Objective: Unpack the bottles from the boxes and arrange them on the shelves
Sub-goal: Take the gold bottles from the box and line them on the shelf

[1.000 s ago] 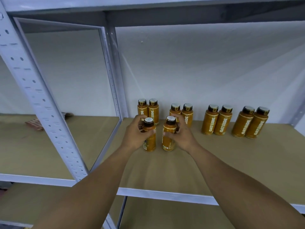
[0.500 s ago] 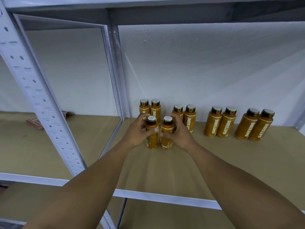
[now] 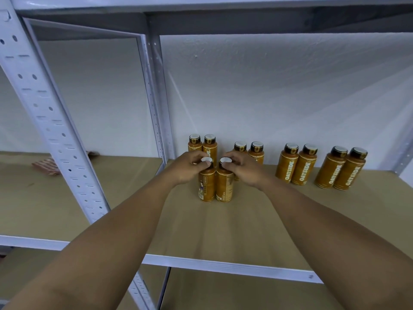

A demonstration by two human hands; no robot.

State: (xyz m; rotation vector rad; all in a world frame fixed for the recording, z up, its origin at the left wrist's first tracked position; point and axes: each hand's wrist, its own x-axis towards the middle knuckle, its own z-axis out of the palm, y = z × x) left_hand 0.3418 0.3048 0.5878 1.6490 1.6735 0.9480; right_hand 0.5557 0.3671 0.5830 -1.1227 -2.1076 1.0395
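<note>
Two orange bottles with dark caps stand upright and touching on the brown shelf board. My left hand grips the cap of the left bottle. My right hand grips the cap of the right bottle. Behind them, along the white wall, stand several more orange bottles in pairs: one pair at the left, one pair partly hidden by my right hand, and two pairs to the right with their labels facing me.
A grey perforated upright slants across the left. A second upright stands at the back beside the bottles. A striped flat object lies on the neighbouring shelf at the left. The shelf's white front rail runs below my arms.
Both hands slid up from the bottles' sides to their caps. The two bottles, a small gap apart before, now stand touching, a little nearer the back row.
</note>
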